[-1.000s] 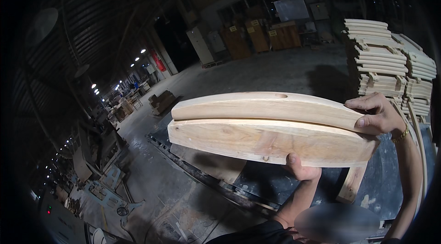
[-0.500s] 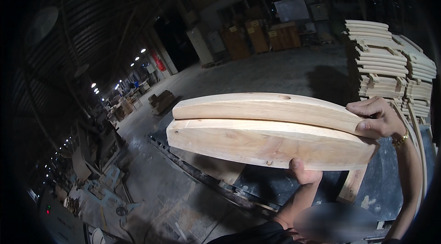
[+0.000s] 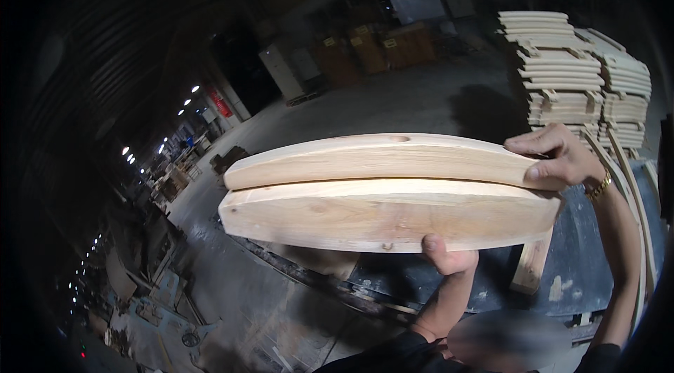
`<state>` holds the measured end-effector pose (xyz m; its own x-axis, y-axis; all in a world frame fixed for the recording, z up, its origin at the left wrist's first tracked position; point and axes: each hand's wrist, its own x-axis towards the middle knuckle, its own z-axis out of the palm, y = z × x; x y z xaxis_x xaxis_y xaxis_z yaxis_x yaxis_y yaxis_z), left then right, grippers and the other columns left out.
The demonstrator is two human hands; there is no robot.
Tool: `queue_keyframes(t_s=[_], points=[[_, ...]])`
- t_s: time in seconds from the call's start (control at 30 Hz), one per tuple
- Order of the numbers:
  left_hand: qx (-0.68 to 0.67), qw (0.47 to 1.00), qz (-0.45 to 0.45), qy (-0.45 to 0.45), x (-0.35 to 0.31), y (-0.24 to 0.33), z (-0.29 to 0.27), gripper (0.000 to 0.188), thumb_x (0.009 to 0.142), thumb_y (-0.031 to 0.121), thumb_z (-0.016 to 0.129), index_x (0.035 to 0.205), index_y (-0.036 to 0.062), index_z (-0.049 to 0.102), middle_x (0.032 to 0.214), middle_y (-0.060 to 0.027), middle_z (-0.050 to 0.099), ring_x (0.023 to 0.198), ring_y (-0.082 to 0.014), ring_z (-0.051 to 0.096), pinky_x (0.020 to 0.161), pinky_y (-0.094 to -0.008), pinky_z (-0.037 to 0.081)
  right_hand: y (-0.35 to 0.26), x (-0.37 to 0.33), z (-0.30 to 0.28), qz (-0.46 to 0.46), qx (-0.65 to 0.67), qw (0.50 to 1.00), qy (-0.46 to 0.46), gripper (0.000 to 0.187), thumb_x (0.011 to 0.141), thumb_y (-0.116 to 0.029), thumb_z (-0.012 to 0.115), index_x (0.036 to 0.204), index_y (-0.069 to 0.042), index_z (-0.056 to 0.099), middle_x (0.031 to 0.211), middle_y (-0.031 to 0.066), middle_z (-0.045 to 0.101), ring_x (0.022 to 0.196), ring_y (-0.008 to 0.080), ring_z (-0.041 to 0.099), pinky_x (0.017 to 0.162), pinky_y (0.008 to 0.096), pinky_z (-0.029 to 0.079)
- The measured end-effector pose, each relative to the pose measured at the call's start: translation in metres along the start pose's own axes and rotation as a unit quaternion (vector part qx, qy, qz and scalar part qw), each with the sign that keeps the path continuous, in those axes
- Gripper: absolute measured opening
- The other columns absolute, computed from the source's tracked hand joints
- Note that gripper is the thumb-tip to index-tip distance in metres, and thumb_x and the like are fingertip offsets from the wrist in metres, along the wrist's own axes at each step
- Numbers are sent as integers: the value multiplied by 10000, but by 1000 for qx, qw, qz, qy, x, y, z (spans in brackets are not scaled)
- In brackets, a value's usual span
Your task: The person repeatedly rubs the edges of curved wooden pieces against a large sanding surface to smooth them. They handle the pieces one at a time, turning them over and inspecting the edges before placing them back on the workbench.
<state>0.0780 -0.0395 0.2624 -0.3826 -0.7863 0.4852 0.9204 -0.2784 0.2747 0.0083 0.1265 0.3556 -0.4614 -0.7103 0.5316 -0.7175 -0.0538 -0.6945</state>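
Two pale, gently bowed wooden pieces are held up lengthwise in front of me, one against the other. The upper curved piece (image 3: 372,162) has a small oval hole in its top edge; my right hand (image 3: 562,155), with a gold bracelet at the wrist, grips its right end between thumb and fingers. Below it is the broader lower curved piece (image 3: 337,218), which shows a few knots. My left hand (image 3: 449,257) holds this one from underneath, thumb on its near face, the other fingers hidden. A thin dark seam runs between the two pieces.
Under my hands is a dark worktable (image 3: 484,289) with a short wooden block (image 3: 532,264) on it. Long thin strips (image 3: 625,183) lie at the right. A tall stack of wooden parts (image 3: 562,71) stands behind. Machinery (image 3: 151,303) is on the left; cabinets (image 3: 368,50) stand far back.
Both wooden pieces, held together, now appear further left and lie a little more level. The surroundings have shifted slightly left in view too. Each hand keeps its hold.
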Motion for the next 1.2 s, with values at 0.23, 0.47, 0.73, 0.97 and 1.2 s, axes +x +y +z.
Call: queue_keyframes(t_s=[0.23, 0.47, 0.73, 0.97, 1.2], points=[[-43, 999, 16, -3, 7, 9, 5, 733, 733, 452, 517, 1260, -31, 355, 1243, -199, 401, 1134, -289, 418, 936, -395, 343, -24, 0, 2, -27, -46, 998, -26, 467, 709, -151, 713, 1131, 0, 578, 1012, 155, 643, 913, 195, 625, 826, 285, 469], [26, 999, -5, 25, 0, 7, -16, 696, 792, 474, 450, 1257, -37, 369, 1275, -198, 384, 1145, -286, 411, 936, -417, 337, -46, 0, 16, 4, -80, 994, -68, 579, 730, -227, 704, 1219, 6, 499, 1064, 161, 622, 932, 206, 614, 818, 289, 471], [-185, 952, -233, -74, 12, -4, -57, 717, 819, 503, 430, 1321, 5, 307, 1307, -205, 364, 1181, -325, 394, 971, -475, 337, -34, -26, 38, 96, 253, 962, 41, 589, 799, -221, 657, 1249, 80, 426, 1057, 158, 607, 926, 155, 583, 809, 263, 469], [-230, 906, -333, -126, 21, -9, -66, 693, 830, 468, 437, 1320, -3, 303, 1286, -210, 388, 1145, -331, 432, 946, -473, 368, -38, -47, 68, 121, 304, 937, 120, 662, 778, -280, 662, 1252, 101, 401, 1027, 173, 584, 827, 173, 615, 719, 291, 537], [-284, 860, -390, -167, 22, -14, -71, 669, 841, 433, 444, 1319, -11, 299, 1264, -216, 412, 1108, -337, 469, 921, -471, 399, -45, -78, 93, 126, 233, 931, 250, 608, 826, -216, 611, 1294, 78, 357, 1106, 143, 554, 945, 151, 550, 820, 280, 450]])
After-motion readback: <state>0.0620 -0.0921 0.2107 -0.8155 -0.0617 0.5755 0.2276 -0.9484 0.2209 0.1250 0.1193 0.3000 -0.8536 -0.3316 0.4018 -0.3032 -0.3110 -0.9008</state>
